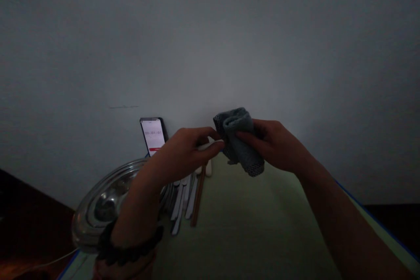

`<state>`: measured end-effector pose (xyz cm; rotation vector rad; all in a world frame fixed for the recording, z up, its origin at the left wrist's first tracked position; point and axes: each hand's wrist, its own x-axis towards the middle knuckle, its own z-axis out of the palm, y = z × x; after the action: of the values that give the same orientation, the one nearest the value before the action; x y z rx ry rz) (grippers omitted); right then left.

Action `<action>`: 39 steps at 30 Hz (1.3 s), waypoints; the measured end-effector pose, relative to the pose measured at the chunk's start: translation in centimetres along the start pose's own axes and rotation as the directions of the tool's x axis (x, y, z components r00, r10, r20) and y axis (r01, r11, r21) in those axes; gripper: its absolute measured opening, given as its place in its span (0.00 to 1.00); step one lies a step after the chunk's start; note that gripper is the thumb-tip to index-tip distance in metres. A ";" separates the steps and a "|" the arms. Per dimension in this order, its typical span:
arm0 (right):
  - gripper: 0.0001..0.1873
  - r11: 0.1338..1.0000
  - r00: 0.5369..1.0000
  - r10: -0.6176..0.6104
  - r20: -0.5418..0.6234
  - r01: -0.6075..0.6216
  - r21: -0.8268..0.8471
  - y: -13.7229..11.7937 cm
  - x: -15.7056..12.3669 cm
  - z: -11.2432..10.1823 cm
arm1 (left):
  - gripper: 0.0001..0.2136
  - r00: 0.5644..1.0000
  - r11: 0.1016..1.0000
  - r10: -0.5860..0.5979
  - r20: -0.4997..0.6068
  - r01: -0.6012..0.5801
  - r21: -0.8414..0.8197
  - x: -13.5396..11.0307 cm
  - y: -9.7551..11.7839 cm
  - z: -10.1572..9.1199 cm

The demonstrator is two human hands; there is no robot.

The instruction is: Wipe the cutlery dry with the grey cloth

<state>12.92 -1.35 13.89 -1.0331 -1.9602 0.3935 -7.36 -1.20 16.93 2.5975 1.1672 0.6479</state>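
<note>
My right hand (267, 142) is closed around a folded grey-blue cloth (243, 140) with a checked dark edge, held above the table. Close by on its left, my left hand (187, 153) pinches a slim white utensil (211, 144) between thumb and fingers. One end of the utensil meets the cloth's left side; the fingers hide most of it, so its exact kind is unclear. Below my left hand lie several table knives (179, 208) and brown chopsticks (198, 201) in a loose row.
A shiny metal basin (95, 201) stands at the left, partly behind my left forearm. A phone (153, 134) showing a timer leans on the wall (210, 43) behind it. The table (249, 227) has a pale green cover with blue edges. The light is dim.
</note>
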 end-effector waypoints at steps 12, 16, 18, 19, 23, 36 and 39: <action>0.14 0.996 0.994 -0.009 0.112 0.019 -0.086 0.3 0.1 0.2 | 0.14 0.999 0.994 -0.041 0.020 0.038 0.104 0.1 -0.2 0.0; 0.14 0.990 0.997 0.068 0.025 -0.064 -0.129 1.4 0.1 -0.4 | 0.13 0.990 0.981 -0.140 -0.029 0.143 0.134 0.1 -0.9 -0.2; 0.15 0.988 0.994 0.111 -0.015 -0.112 -0.106 2.0 0.1 -0.7 | 0.12 0.983 0.982 -0.175 -0.057 0.178 0.062 0.2 -1.4 -0.1; 0.16 0.989 0.991 0.131 -0.024 -0.133 -0.069 2.3 0.2 -0.7 | 0.11 0.981 0.983 -0.183 -0.058 0.183 0.004 0.3 -1.6 0.0; 0.21 0.964 0.981 0.195 0.014 -0.194 0.182 3.3 0.4 0.0 | 0.12 0.985 0.961 -0.170 -0.004 0.165 -0.224 0.6 -2.3 0.6; 0.21 0.715 0.925 0.277 0.259 -0.378 0.588 4.2 -0.2 1.0 | 0.06 0.953 0.793 -0.265 -0.145 0.130 -0.595 1.3 -2.4 1.6; 0.21 0.781 0.922 0.189 0.337 -0.349 0.518 3.5 -0.1 1.4 | 0.07 0.951 0.751 -0.286 -0.118 0.146 -0.644 1.5 -2.4 2.2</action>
<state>13.63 0.85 10.87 -0.8879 -1.7352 1.2648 -6.95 1.48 14.56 1.8275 1.0469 1.0655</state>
